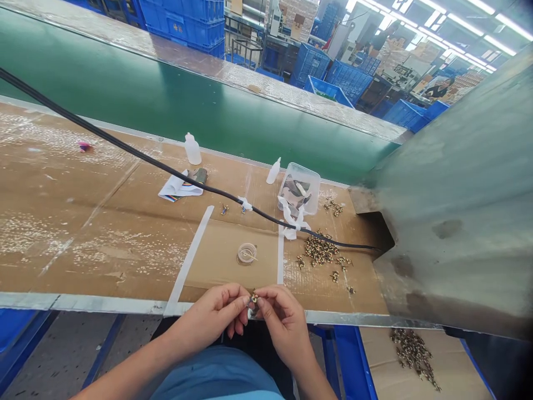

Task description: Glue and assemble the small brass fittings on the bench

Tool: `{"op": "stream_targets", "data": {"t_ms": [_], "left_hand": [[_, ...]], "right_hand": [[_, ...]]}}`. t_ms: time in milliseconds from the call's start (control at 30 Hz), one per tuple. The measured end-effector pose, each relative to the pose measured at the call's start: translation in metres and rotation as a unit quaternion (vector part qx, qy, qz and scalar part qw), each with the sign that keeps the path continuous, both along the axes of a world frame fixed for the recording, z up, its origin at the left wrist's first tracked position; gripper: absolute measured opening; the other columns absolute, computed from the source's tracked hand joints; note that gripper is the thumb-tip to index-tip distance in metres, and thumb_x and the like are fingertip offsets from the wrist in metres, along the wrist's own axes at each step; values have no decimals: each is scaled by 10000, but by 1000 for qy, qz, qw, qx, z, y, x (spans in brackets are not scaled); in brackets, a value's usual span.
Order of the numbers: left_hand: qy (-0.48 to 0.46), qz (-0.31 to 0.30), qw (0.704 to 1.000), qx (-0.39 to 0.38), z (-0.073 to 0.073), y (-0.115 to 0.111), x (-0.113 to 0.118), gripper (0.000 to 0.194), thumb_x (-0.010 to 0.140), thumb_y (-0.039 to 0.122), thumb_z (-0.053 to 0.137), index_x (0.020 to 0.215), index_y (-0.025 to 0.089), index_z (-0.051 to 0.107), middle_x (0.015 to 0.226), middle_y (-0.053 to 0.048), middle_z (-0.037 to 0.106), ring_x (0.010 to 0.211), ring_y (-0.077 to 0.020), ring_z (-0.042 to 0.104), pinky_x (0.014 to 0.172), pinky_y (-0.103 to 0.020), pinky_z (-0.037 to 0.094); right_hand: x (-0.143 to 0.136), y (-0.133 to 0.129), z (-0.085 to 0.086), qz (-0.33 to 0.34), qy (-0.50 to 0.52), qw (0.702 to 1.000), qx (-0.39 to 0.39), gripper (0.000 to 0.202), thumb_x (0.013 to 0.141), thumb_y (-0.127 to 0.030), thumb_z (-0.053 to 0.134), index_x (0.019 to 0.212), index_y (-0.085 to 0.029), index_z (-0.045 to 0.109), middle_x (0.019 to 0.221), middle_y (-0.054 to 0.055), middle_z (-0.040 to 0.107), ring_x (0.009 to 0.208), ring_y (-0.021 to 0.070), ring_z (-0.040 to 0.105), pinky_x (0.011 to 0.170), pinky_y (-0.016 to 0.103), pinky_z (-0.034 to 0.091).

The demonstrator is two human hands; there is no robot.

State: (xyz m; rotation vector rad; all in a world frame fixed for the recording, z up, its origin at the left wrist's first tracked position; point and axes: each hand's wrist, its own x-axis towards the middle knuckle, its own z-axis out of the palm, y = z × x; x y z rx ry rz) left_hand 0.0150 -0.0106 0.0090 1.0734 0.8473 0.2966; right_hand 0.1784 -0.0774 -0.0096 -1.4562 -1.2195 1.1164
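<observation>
Gold-toned part [254,299]: small, with darker patches, held at the near edge of the cardboard-covered table [125,222]; fingertips cover much of it, so its full outline is hard to make out.
Left hand [225,305]: thumb and forefinger pinch one side of the part, other fingers curled below.
Right hand [285,316]: thumb and fingertips grip the opposite side.
Pale bit [250,313]: between the hands, too small to identify.
Pile [320,248]: similar gold and dark pieces to the right, blurring together.
Round dish [240,258]: beyond the hands, a thin pale stick across it; contents unclear.
Black cable [125,147]: cut off at left, its other end lost inside the metal column [458,194].
</observation>
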Motion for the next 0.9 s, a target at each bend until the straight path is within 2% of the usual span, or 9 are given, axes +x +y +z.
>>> {"op": "stream_targets", "data": {"t_ms": [267,367,467,567,733,833,900], "left_hand": [[9,-13,999,35,-4,-1,0,328,888,464,472,790,157,530,652,16,556,556,-115,526,515,-221,435],[46,-12,996,77,-5,8,-6,343,893,482,446,793,167,538,648,9,576,554,-126,546,522,-230,454],[122,31,977,173,-2,33,-17,350,865,513,447,808,183,553,657,2,600,569,-154,588,518,-244,469],[225,86,928,283,2,71,-29,329,800,510,491,834,199,595,639,-2,648,605,-191,635,588,-276,500],[299,126,899,293,-1,129,-33,312,735,478,507,851,204,601,592,-3,685,625,-222,681,577,-273,516],[314,143,884,315,-4,147,-27,345,767,456,489,960,192,598,633,-13,701,646,-220,688,622,-277,531],[325,149,865,351,-2,148,-24,411,786,456,481,1071,177,583,712,-32,714,692,-232,690,652,-292,532]], "right_hand": [[0,2,3,-4,-2,1000,-4,153,914,-298,548,916,-199,664,867,40,602,730,149,607,628,255,523],[7,2,4,-13,-14,1000,5,147,909,-291,546,936,-199,657,882,35,588,652,125,603,588,243,513],[23,4,3,-57,-74,995,23,146,902,-289,547,929,-197,658,879,39,593,646,128,603,572,238,497],[46,5,-2,-114,-141,983,25,168,892,-317,553,929,-199,667,859,48,626,691,155,612,581,244,493],[79,6,-14,-188,-204,961,15,240,873,-393,559,916,-183,667,810,50,651,640,164,608,580,263,503],[88,8,-16,-203,-235,950,14,254,875,-395,549,907,-173,667,802,54,652,622,165,601,581,269,500],[89,10,-14,-204,-247,947,15,248,881,-380,541,915,-169,667,803,54,652,602,160,592,577,270,493]]}}
